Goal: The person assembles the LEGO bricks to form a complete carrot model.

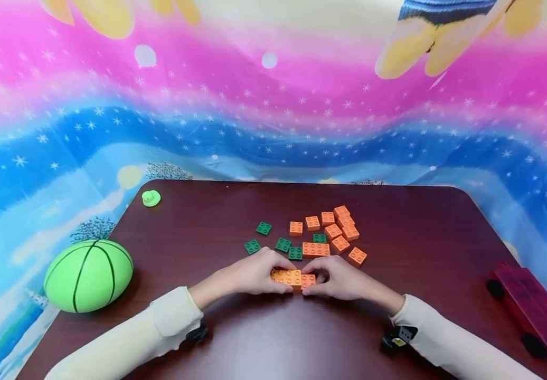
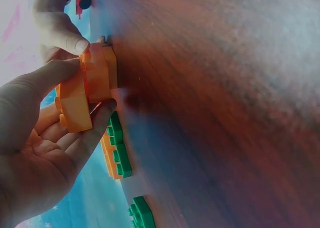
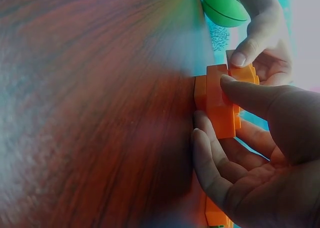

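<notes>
Near the table's front middle, both hands hold a stepped stack of orange toy building bricks. The left hand [image 1: 258,272] grips the long top brick [image 1: 286,276] between thumb and fingers. From the other side, the right hand [image 1: 342,278] pinches the orange brick below it [image 1: 309,279], whose studded end sticks out to the right. Side on, the right wrist view has the top brick [image 3: 243,73] overlapping the middle brick [image 3: 220,105], with another orange brick [image 3: 200,91] lowest, close over the table. Fingers hide parts of the stack.
Behind the hands lie several green bricks [image 1: 283,244], a long orange brick [image 1: 316,249] and several other orange bricks [image 1: 333,231]. A green ball [image 1: 88,276] and a small green duck [image 1: 151,198] are on the left. A red toy vehicle [image 1: 535,309] stands at the right edge.
</notes>
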`<action>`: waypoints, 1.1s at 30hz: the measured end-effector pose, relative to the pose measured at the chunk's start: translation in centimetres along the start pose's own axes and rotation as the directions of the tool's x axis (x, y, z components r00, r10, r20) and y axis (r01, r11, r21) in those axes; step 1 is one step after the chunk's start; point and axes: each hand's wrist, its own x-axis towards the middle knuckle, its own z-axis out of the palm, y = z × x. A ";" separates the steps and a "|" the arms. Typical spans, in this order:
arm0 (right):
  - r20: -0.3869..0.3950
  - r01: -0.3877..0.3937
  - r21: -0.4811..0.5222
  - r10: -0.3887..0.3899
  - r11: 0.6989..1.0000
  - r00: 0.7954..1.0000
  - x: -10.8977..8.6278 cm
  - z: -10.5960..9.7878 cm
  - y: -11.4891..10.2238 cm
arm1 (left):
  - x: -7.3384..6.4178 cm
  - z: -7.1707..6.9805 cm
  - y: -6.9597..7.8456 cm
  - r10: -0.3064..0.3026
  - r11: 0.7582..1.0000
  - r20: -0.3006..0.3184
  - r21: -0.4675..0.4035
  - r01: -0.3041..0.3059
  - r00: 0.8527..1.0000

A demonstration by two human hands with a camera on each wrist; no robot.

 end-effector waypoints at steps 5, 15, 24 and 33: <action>-0.002 0.005 -0.016 -0.005 1.000 1.000 0.1 -0.3 -0.1 | 0.2 -0.2 -0.1 0.001 1.000 0.003 0.002 -0.001 1.000; -0.009 0.001 -0.015 -0.001 1.000 1.000 0.2 -0.3 0.2 | 0.3 -0.3 -0.1 -0.019 1.000 0.009 0.001 0.019 1.000; -0.011 -0.007 0.002 0.007 1.000 1.000 0.1 -0.2 0.3 | 0.5 0.0 -0.2 -0.028 0.999 -0.016 -0.036 0.028 0.999; -0.009 -0.016 0.015 0.016 1.000 1.000 0.2 0.1 0.5 | 0.2 0.2 -0.3 -0.029 0.997 -0.015 -0.065 0.028 0.999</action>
